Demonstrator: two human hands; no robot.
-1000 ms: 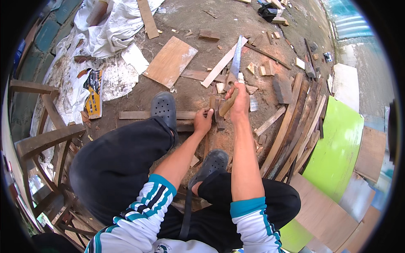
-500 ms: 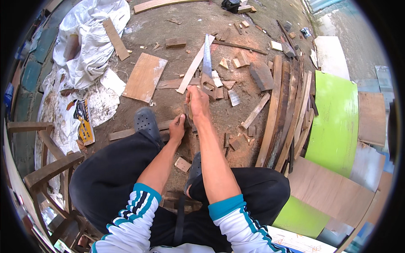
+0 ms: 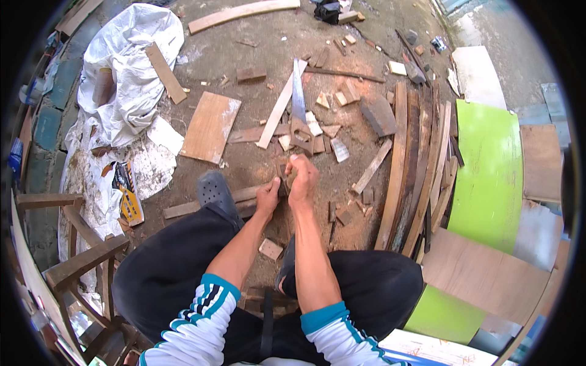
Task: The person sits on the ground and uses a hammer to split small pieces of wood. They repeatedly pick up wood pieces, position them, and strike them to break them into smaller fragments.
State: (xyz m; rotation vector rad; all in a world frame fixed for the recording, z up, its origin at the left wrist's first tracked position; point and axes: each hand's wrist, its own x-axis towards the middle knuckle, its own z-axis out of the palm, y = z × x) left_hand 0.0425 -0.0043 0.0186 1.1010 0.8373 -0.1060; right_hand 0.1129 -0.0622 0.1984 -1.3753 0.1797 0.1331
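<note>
My left hand [image 3: 267,196] is closed on a small dark wood piece [image 3: 282,177], its thumb along the edge. Just right of it, my right hand [image 3: 303,182] is curled into a fist against the same piece. What lies inside that fist is hidden by the fingers. Beyond my hands, a handsaw [image 3: 298,100] with a wooden handle rests on the ground, blade pointing away. A pale wood strip [image 3: 281,107] lies along its left side. Between my legs sits a small wood block [image 3: 270,248].
A rectangular board [image 3: 210,128] and a white sack [image 3: 131,55] lie to the left, above a wooden frame [image 3: 85,262]. Long planks [image 3: 394,165] are stacked at right beside a green panel [image 3: 488,177]. Wood offcuts [image 3: 378,114] and sawdust cover the ground ahead.
My right hand has come nearer to me and slightly right. My left hand has shifted a little right and nearer, still on the dark wood piece. The view has moved slightly.
</note>
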